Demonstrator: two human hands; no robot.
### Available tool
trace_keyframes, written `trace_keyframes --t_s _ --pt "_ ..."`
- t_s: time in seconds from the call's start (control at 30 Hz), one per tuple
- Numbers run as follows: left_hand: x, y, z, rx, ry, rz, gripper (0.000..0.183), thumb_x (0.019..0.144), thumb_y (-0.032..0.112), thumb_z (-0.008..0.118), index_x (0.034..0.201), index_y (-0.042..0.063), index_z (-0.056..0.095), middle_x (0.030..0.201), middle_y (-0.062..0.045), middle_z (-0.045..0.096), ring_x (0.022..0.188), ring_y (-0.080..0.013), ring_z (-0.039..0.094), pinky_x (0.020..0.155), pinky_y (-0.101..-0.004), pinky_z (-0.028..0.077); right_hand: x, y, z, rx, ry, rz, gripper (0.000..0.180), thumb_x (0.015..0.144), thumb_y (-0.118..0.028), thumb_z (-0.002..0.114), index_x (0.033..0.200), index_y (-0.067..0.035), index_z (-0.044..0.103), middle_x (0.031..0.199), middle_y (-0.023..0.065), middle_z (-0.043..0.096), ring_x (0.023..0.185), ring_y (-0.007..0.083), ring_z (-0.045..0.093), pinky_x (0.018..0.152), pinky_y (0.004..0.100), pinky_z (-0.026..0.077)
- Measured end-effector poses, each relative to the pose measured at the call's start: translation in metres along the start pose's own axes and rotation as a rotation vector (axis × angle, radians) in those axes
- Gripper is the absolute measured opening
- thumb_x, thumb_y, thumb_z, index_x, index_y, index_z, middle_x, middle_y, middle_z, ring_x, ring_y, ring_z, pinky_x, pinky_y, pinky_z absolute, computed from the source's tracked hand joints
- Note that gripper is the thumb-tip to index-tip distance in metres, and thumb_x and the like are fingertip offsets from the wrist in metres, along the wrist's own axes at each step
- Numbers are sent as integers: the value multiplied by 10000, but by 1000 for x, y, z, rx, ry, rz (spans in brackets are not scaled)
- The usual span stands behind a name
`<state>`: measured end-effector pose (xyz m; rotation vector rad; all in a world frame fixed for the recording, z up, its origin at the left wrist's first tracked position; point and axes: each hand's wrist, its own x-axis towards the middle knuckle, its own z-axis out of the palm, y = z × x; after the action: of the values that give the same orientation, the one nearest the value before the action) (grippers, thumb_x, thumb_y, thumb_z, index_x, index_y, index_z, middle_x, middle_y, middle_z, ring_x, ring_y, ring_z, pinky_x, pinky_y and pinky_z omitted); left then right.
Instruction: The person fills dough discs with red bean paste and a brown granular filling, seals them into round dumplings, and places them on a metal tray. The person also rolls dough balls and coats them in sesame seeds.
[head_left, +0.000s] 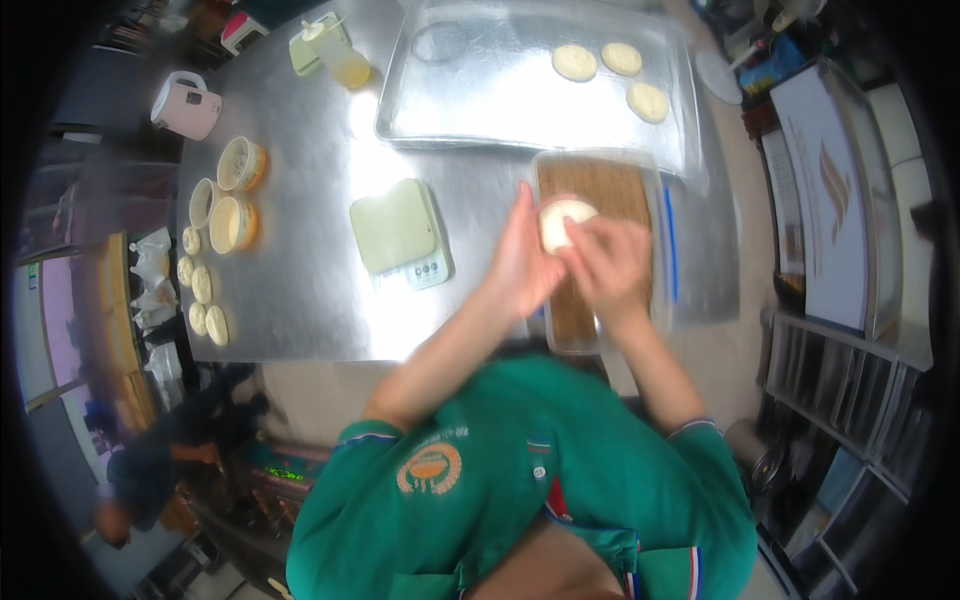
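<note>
A round piece of pale dough (564, 226) lies in my left hand (521, 259), cupped around its left and lower side. My right hand (611, 262) presses its fingertips onto the dough from the right. Both hands are above a clear plastic box (559, 346) that holds a brown filling (592, 176); they hide part of it. Beyond the box, a metal baking tray (480, 97) carries three flat dough rounds (574, 63) towards its right side.
A green digital scale (397, 229) stands left of my hands. Further left are three tubs (234, 225), several dough pieces (201, 285) and a pink kettle (187, 105). An oil squeeze bottle (341, 58) stands behind the scale. Another person (142, 480) is at the lower left.
</note>
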<state>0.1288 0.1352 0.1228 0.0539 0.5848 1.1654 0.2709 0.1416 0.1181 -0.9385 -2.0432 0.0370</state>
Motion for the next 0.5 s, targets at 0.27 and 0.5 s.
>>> trace_keyframes --t_s 0.27,0.5 --pt "8 -6 37 230 -86 470 691 994 677 193 1198 96 507 1178 -124 567 1112 -242 556 963 -372 462 44 -19 -12 150 86 127 310 735 -148 778 1035 -76 746 967 54 621 924 266 529 806 363 429" --pt "15 5 26 108 -5 497 631 1034 606 215 898 89 551 903 -68 591 809 -175 571 753 -314 484 50 -24 -6 264 96 179 369 638 -84 843 995 -55 755 910 58 626 800 226 547 692 341 457"
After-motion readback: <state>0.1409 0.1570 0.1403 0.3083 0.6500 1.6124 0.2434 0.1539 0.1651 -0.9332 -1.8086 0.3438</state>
